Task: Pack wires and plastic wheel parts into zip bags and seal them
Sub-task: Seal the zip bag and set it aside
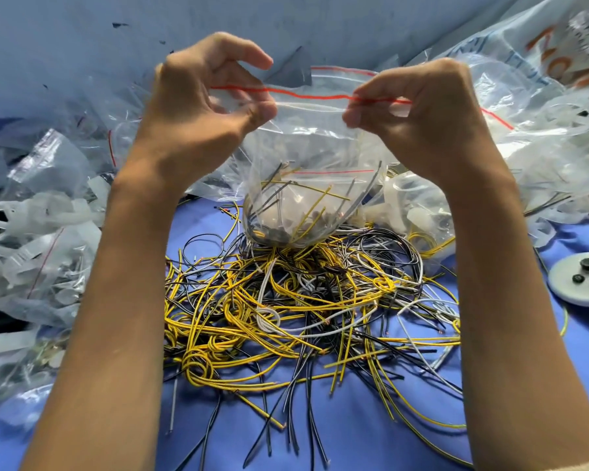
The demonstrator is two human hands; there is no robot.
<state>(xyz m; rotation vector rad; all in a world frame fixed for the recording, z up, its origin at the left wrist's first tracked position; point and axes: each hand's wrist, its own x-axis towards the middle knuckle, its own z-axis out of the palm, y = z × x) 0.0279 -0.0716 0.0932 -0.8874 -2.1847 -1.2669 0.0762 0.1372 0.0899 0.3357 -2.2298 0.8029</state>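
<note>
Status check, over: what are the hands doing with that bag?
Left grip and right grip pinch zip bag at its red-lined top. Wires inside, mouth open, unsealed. Loose wire pile beneath; nothing blocking.

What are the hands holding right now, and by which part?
A clear zip bag with wires inside. The left hand and the right hand each pinch its top edge along the red zip strip.
</note>
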